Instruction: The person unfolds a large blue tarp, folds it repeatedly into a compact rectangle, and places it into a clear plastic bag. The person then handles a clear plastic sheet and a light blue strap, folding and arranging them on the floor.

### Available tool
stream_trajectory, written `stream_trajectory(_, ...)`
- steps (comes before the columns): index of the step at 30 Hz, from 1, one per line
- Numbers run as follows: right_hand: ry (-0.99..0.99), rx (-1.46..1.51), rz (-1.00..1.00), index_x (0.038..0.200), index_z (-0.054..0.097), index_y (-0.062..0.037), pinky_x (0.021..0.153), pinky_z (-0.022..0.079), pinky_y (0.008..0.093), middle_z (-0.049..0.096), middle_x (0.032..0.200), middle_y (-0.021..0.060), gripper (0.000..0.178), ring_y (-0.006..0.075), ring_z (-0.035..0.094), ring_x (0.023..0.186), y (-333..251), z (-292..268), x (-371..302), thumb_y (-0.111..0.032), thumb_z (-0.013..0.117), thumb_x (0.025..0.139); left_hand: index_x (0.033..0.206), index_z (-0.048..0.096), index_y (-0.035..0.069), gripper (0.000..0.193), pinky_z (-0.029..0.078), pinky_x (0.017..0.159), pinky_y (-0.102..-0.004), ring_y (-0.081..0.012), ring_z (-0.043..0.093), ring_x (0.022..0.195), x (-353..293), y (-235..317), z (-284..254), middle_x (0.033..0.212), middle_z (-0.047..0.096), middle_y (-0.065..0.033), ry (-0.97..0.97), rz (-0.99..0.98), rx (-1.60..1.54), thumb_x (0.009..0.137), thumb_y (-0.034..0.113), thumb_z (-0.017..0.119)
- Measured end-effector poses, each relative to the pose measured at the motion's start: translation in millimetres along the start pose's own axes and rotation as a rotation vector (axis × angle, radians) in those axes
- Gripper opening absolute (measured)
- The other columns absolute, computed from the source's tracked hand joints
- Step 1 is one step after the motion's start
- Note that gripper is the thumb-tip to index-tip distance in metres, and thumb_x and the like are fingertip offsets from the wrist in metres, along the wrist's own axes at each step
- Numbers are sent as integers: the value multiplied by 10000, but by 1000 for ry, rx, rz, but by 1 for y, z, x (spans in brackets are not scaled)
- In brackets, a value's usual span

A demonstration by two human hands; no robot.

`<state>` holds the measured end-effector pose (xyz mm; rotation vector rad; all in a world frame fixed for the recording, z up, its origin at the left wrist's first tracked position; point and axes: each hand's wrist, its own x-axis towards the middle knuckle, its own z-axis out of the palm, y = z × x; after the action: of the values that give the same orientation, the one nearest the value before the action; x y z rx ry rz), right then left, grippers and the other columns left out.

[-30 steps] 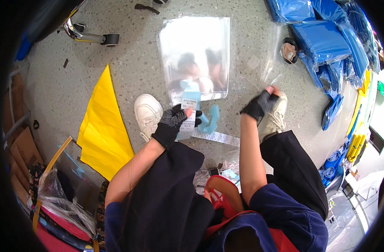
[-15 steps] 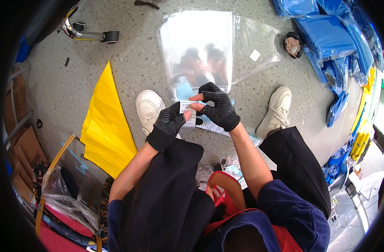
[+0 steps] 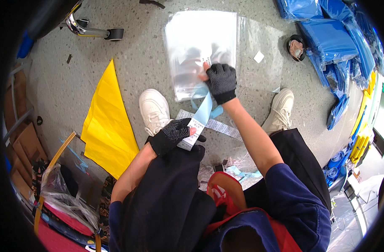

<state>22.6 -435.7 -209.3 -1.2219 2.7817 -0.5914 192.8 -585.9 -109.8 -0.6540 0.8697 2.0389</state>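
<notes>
My left hand (image 3: 175,133), in a black dotted glove with bare fingertips, grips a strip of white printed sticker labels (image 3: 195,128) over my left knee. The strip's bare light-blue backing (image 3: 203,110) runs up toward my right hand. My right hand (image 3: 220,82), gloved the same way, is over a stack of clear plastic bags (image 3: 183,50) on the floor. At its fingertips is a small white sticker label (image 3: 206,60); whether it touches the top bag I cannot tell. More of the label strip (image 3: 225,129) trails on the floor between my shoes.
Yellow sheet material (image 3: 108,126) lies to the left, beyond it a chair caster (image 3: 115,34). Blue bagged packages (image 3: 330,40) are piled at the far right, near a small black bowl (image 3: 295,47). My white shoes (image 3: 154,110) flank the bags' near side.
My right hand has left my left hand and moved forward over the bags with a label at its fingertips. My left hand has drawn back slightly with the strip.
</notes>
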Motion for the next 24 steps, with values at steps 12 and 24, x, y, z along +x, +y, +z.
stream_trajectory(12, -3, 269, 236, 773, 656, -63, 713, 440, 396, 613, 779, 111, 165, 307, 565, 780, -22, 8, -25, -227, 658, 786, 1193, 532, -24, 389, 477, 812, -273, -165, 627, 903, -1, 5, 6, 1005, 658, -126, -60, 15, 32, 925, 258, 545)
stream_trajectory(24, 977, 604, 876, 1107, 451, -24, 810, 436, 325, 492, 940, 79, 256, 184, 505, 862, -8, -51, -68, -179, 509, 911, 1163, 513, -44, 412, 542, 735, -323, -218, 661, 828, 12, 5, 3, 992, 651, -157, 289, 265, -120, 950, 309, 504)
